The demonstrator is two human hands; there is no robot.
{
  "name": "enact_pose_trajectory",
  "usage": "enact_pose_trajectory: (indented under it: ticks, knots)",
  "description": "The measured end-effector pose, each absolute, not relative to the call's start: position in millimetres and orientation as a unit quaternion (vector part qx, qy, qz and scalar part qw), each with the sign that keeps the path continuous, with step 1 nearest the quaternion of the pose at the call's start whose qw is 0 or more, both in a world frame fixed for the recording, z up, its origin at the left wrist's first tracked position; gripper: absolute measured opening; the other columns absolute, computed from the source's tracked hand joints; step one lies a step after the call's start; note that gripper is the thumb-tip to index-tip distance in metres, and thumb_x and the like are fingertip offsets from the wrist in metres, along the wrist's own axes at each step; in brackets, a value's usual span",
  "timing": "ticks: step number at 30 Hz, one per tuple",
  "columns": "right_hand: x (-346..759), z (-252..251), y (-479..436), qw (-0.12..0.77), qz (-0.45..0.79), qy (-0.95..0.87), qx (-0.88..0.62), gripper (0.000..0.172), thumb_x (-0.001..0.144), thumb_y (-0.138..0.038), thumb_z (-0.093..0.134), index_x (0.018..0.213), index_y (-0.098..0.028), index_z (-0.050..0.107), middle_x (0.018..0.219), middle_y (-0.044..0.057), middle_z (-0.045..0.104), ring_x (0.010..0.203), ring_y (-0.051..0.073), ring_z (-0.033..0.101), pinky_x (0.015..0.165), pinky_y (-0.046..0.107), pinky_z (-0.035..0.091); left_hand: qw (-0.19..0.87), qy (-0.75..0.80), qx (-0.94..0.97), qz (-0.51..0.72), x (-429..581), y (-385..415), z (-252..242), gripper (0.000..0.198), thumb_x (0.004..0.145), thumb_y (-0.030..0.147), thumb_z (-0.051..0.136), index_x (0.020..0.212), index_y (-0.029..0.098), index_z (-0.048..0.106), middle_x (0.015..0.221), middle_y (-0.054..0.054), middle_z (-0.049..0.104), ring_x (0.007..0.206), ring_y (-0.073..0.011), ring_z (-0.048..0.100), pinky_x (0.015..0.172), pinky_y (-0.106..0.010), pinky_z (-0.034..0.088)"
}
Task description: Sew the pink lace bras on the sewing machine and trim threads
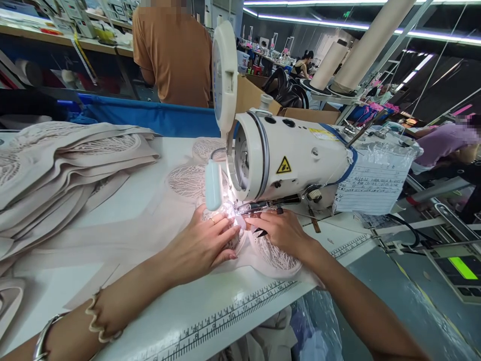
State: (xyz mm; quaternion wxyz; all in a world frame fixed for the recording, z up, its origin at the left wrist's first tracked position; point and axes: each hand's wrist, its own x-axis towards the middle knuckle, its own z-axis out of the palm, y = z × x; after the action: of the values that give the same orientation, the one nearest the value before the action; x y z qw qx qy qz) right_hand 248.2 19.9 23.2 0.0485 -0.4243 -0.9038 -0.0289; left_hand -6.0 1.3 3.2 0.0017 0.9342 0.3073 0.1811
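Observation:
A beige bra piece (276, 258) with lace-patterned cups lies under the needle area of a white sewing machine (293, 150). My left hand (206, 238) rests flat on the fabric left of the needle, fingers stretched out. Close to the presser foot, my right hand (278, 228) is curled over the right side of the cloth. From under its fingers stick the dark pointed tips of what look like thread snips (260, 232); their handles are hidden. A bright lamp lights the stitching spot, and fingers partly cover the seam.
A stack of beige bra pieces (78, 160) lies on the left of the white table. A printed ruler (233, 313) runs along its front edge. Beyond the machine stands a person in a brown shirt (173, 55). A control box (460, 271) is at right.

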Motion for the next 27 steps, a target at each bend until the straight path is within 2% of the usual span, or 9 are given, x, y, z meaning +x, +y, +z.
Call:
enact_pose_trajectory:
  ticks: [3,5,7,9,12,18,20,23,27]
  knots:
    - [251,22,13,0.041,-0.041,-0.888,-0.456,0.02,0.094,-0.036,0.062,0.105,-0.02,0.069,0.078,0.005,0.072,0.068,0.019,0.059,0.062,0.028,0.032,-0.005,0.306,0.933,0.188,-3,0,4,0.034,0.105,0.034,0.038,0.114,0.015,0.065,0.11,-0.013,0.067,0.101,-0.0304,0.062,0.097,-0.051,0.031]
    - [252,23,11,0.021,-0.034,-0.892,-0.449,0.02,0.093,-0.026,0.061,0.111,-0.02,0.068,0.072,0.003,0.07,0.065,0.018,0.057,0.06,0.028,0.029,-0.008,0.305,0.933,0.19,-1,-1,3,0.036,0.106,0.034,0.035,0.113,0.014,0.064,0.114,-0.014,0.067,0.105,-0.0315,0.061,0.098,-0.051,0.03]
    - [251,24,11,0.008,-0.019,-0.907,-0.42,0.038,0.091,-0.01,0.052,0.124,-0.025,0.067,0.07,0.001,0.069,0.064,0.017,0.056,0.059,0.029,0.026,-0.009,0.306,0.933,0.188,-1,-2,3,0.043,0.107,0.039,0.03,0.119,0.012,0.062,0.114,-0.014,0.067,0.107,-0.0317,0.061,0.099,-0.052,0.029]
    - [249,25,14,0.006,-0.006,-0.917,-0.399,0.054,0.089,-0.004,0.048,0.133,-0.031,0.064,0.072,0.0,0.069,0.065,0.016,0.056,0.058,0.03,0.025,-0.009,0.311,0.932,0.184,-1,-2,3,0.048,0.108,0.044,0.027,0.126,0.011,0.057,0.111,-0.014,0.068,0.104,-0.0311,0.062,0.098,-0.052,0.029]
    - [245,26,18,-0.001,0.005,-0.914,-0.407,0.061,0.087,-0.004,0.046,0.136,-0.034,0.062,0.076,0.0,0.071,0.068,0.017,0.057,0.058,0.031,0.025,-0.017,0.319,0.932,0.174,-2,-2,3,0.052,0.108,0.046,0.021,0.127,0.013,0.056,0.114,-0.015,0.068,0.104,-0.031,0.062,0.098,-0.053,0.029]
    - [241,26,23,0.005,0.015,-0.902,-0.432,0.06,0.088,-0.005,0.047,0.137,-0.035,0.06,0.094,0.0,0.075,0.079,0.02,0.061,0.06,0.029,0.029,-0.038,0.338,0.922,0.187,2,-1,0,0.053,0.108,0.047,0.021,0.126,0.013,0.057,0.129,-0.018,0.063,0.122,-0.0341,0.054,0.106,-0.057,0.023]
    - [243,25,22,0.012,-0.002,-0.902,-0.431,0.056,0.087,-0.003,0.047,0.133,-0.029,0.064,0.088,0.002,0.075,0.074,0.019,0.06,0.059,0.029,0.028,-0.028,0.329,0.925,0.189,3,-1,-1,0.054,0.108,0.047,0.022,0.126,0.01,0.057,0.128,-0.019,0.064,0.12,-0.034,0.054,0.104,-0.056,0.025]
    - [249,19,21,0.065,-0.032,-0.918,-0.39,0.046,0.086,-0.002,0.047,0.12,-0.023,0.07,0.071,0.001,0.069,0.064,0.017,0.054,0.057,0.029,0.026,-0.002,0.322,0.929,0.18,2,-2,1,0.048,0.108,0.042,0.024,0.128,0.012,0.056,0.114,-0.015,0.068,0.103,-0.0304,0.061,0.103,-0.058,0.025]
    - [258,11,23,0.155,-0.053,-0.935,-0.314,0.046,0.085,-0.001,0.046,0.109,-0.027,0.076,0.062,-0.002,0.06,0.058,0.014,0.048,0.055,0.028,0.026,-0.004,0.323,0.931,0.166,0,-4,7,0.04,0.107,0.037,0.028,0.118,0.016,0.06,0.115,-0.014,0.068,0.107,-0.0315,0.061,0.105,-0.063,0.022]
